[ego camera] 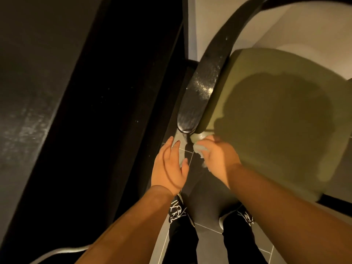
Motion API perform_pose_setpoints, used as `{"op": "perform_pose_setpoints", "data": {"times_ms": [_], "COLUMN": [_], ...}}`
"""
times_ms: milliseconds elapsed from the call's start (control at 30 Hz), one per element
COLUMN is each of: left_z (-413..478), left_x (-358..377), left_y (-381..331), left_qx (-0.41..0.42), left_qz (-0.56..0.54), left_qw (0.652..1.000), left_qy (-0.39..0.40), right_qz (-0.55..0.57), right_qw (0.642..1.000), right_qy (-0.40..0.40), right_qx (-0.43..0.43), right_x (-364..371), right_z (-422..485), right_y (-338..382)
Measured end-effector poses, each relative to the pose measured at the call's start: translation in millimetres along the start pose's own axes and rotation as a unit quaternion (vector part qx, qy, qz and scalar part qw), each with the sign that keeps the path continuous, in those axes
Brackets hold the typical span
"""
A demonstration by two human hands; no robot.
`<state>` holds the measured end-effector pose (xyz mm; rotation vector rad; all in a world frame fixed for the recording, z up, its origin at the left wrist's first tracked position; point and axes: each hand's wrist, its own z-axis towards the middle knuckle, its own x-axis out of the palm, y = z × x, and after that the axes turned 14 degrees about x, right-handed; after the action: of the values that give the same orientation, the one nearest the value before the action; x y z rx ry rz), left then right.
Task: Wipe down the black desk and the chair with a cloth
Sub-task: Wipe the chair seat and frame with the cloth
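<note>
The black desk [38, 92] fills the left side, its top dusty and streaked. The chair stands on the right, with an olive-green seat cushion [276, 121] and a glossy black armrest [202, 86] speckled with dust. My right hand [217, 157] is closed on a pale grey-green cloth [200, 149] just below the front corner of the seat, under the armrest's tip. My left hand [169, 164] hovers beside it, fingers spread and holding nothing, a little below the armrest's end.
Grey floor tiles [209, 225] show between desk and chair, with my two black shoes [178, 210] standing on them. A pale cable [62, 252] curves along the bottom left. A cream wall [304, 25] lies behind the chair.
</note>
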<state>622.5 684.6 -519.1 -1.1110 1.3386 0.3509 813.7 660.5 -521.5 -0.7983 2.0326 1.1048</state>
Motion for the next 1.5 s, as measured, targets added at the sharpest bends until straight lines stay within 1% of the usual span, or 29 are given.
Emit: {"op": "perform_pose_setpoints", "data": {"times_ms": [33,100,133,200,300,333,467,533,567,667,733,800,867,967,1067,1133,1200,1300,1333,1400,1500], "left_z": [-3,-8,-10,-10,-6,-5,1,5,6,4,-1,-6,-9,-12,-14,-15,-12,-2,2,9,17], "left_x": [-6,-27,-38,-60,-93,-104,-142,-153,-154,-143,-126,-110,-99,-93,-96,-99,-103,-108,-107,-106,-104], "left_y": [-2,-8,-12,-21,-31,-35,-45,-47,-46,-37,-29,-23,-21,-23,-26,-28,-30,-33,-34,-36,-39], "left_qx": [-0.011,-0.027,-0.032,-0.040,-0.045,-0.042,-0.007,0.004,0.007,0.003,-0.002,-0.008,-0.013,-0.019,-0.020,-0.027,-0.031,-0.028,-0.025,-0.021,-0.023], "left_qz": [-0.013,-0.021,-0.025,-0.043,-0.049,-0.053,-0.063,-0.062,-0.060,-0.049,-0.043,-0.044,-0.059,-0.069,-0.063,-0.063,-0.072,-0.077,-0.076,-0.067,-0.059], "left_qw": [1.000,0.999,0.999,0.998,0.997,0.996,0.996,0.995,0.995,0.996,0.997,0.997,0.996,0.995,0.995,0.994,0.992,0.991,0.992,0.993,0.994], "left_qy": [-0.005,-0.015,-0.020,-0.031,-0.047,-0.053,-0.068,-0.079,-0.080,-0.077,-0.070,-0.063,-0.065,-0.074,-0.074,-0.081,-0.096,-0.105,-0.103,-0.099,-0.094], "right_qz": [0.008,0.079,0.118,0.156,0.181,0.197,0.262,0.250,0.230,0.125,0.061,0.023,0.018,0.017,0.006,0.019,0.028,0.027,0.020,0.023,0.037], "right_qw": [1.000,0.995,0.990,0.982,0.980,0.976,0.958,0.961,0.966,0.985,0.988,0.989,0.986,0.991,0.990,0.990,0.992,0.982,0.981,0.987,0.988], "right_qy": [-0.017,-0.059,-0.078,-0.103,-0.087,-0.094,-0.092,-0.097,-0.101,-0.108,-0.074,-0.044,-0.063,-0.073,-0.119,-0.127,-0.090,-0.021,-0.016,-0.048,-0.115], "right_qx": [0.002,0.027,0.023,-0.003,0.012,0.020,0.071,0.070,0.056,-0.050,-0.118,-0.139,-0.155,-0.115,-0.071,-0.054,-0.089,-0.187,-0.190,-0.150,-0.100], "right_x": [-14,-46,-62,-88,-116,-124,-152,-158,-157,-138,-115,-100,-95,-107,-122,-125,-120,-111,-114,-123,-133], "right_z": [-4,-14,-20,-33,-51,-56,-62,-58,-52,-37,-31,-28,-20,3,23,19,4,-10,-4,14,30], "right_y": [7,26,37,54,80,86,108,117,118,112,99,91,89,91,90,92,94,90,88,86,82]}}
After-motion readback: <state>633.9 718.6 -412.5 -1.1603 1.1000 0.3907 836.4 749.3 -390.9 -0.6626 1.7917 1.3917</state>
